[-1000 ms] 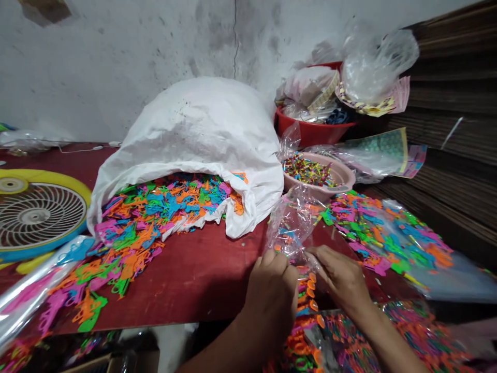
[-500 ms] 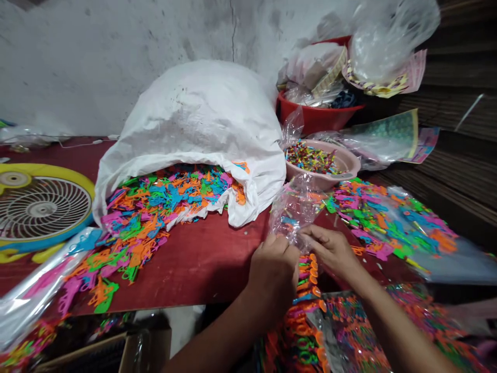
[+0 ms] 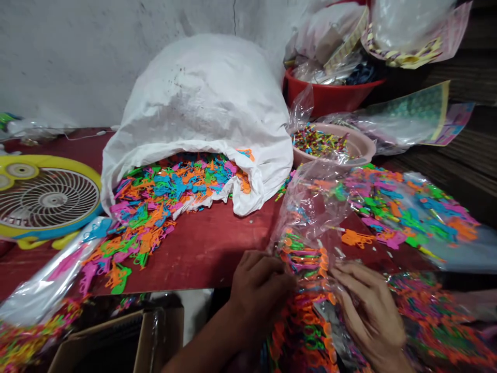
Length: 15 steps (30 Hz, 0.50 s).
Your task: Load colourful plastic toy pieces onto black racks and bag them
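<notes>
A clear plastic bag (image 3: 306,204) stretches over the table edge, crumpled at its far end. Inside its near part lies a row of small coloured plastic pieces (image 3: 305,259), stacked with their orange round ends along the right side. My left hand (image 3: 264,285) is closed on the bag's left side, fingers curled. On the opposite side, my right hand (image 3: 368,305) pinches the bag's edge between thumb and fingers. Below and between the hands, more stacked pieces (image 3: 310,331) run toward me. A loose orange piece (image 3: 355,239) lies right of the bag.
A white sack (image 3: 209,98) spills coloured pieces (image 3: 147,228) onto the red table (image 3: 205,248). A minion-like yellow fan (image 3: 50,199) stands left. Beyond the bag are a pink basin (image 3: 363,147) of small sticks and a red basin (image 3: 330,98). An open carton (image 3: 163,331) sits below the edge.
My hands have drawn toward me and moved apart, spreading the bag down over the row of pieces. More of the row now shows through the plastic. The view has shifted slightly.
</notes>
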{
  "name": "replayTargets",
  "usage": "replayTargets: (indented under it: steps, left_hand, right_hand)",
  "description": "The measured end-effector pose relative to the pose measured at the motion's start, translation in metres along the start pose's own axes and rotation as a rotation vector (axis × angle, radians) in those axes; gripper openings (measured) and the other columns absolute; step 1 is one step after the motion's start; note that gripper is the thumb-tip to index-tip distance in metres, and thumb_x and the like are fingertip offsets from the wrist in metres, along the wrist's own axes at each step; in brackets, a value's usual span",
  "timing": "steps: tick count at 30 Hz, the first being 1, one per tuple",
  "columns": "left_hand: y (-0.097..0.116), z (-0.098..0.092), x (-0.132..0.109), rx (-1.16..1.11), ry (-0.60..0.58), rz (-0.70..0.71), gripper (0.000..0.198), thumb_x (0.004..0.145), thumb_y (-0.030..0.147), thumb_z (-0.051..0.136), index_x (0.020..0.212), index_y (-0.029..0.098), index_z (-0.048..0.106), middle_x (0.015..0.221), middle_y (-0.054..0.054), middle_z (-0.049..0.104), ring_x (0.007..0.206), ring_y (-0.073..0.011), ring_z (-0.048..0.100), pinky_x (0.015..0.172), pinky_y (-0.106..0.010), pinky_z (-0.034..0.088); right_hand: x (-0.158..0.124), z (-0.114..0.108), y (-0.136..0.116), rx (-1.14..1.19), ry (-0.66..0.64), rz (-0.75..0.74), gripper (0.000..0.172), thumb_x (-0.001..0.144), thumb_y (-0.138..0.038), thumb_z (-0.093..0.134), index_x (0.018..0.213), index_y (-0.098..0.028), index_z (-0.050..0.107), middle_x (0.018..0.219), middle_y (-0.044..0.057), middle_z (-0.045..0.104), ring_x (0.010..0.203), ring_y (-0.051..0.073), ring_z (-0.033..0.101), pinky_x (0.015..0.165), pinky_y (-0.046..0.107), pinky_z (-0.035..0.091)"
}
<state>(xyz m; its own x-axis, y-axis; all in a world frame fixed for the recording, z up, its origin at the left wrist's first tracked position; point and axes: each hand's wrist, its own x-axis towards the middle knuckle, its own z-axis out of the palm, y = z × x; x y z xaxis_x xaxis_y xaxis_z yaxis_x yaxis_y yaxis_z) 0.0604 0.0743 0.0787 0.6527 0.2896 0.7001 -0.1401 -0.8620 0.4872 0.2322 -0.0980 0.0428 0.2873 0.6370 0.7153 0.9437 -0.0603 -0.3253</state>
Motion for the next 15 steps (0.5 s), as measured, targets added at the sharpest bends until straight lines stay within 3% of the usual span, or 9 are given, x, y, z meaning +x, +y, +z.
replayTargets:
  steps: [3, 7, 11, 15]
  left_hand:
    - [0.005, -0.008, -0.016, 0.005, 0.017, -0.006, 0.011, 0.091, 0.016, 0.058, 0.1, 0.02, 0.064, 0.081, -0.002, 0.065, 0.079, -0.0139, 0.054, 0.073, -0.031, 0.04]
    - [0.015, -0.015, -0.031, -0.005, -0.1, -0.015, 0.014, 0.094, 0.02, 0.053, 0.104, 0.02, 0.063, 0.08, -0.003, 0.067, 0.078, -0.0147, 0.057, 0.075, -0.033, 0.042]
    - [0.019, -0.016, -0.044, 0.006, -0.099, 0.028, 0.017, 0.097, 0.026, 0.051, 0.104, 0.018, 0.064, 0.08, -0.004, 0.068, 0.076, -0.0149, 0.058, 0.069, -0.031, 0.042]
    - [0.018, -0.017, -0.057, 0.023, -0.098, 0.085, 0.019, 0.098, 0.027, 0.05, 0.104, 0.016, 0.064, 0.074, -0.003, 0.068, 0.069, -0.0138, 0.057, 0.063, -0.029, 0.04]
  right_hand:
    - [-0.003, -0.009, -0.011, 0.0, -0.052, -0.004, 0.056, 0.083, -0.007, 0.062, 0.132, -0.034, 0.057, 0.11, 0.007, 0.059, 0.104, 0.024, 0.059, 0.086, 0.041, 0.051]
    - [-0.01, -0.021, -0.013, 0.008, -0.105, -0.018, 0.057, 0.083, -0.01, 0.062, 0.132, -0.037, 0.057, 0.108, 0.006, 0.061, 0.101, 0.024, 0.06, 0.084, 0.041, 0.052]
    - [-0.021, -0.028, -0.017, 0.048, -0.159, -0.027, 0.046, 0.083, -0.014, 0.061, 0.125, -0.034, 0.063, 0.103, 0.005, 0.067, 0.097, 0.023, 0.065, 0.08, 0.038, 0.057]
    - [-0.025, -0.029, -0.031, 0.098, -0.185, 0.069, 0.028, 0.085, -0.018, 0.06, 0.108, -0.032, 0.069, 0.097, 0.006, 0.071, 0.09, 0.024, 0.07, 0.075, 0.036, 0.06]
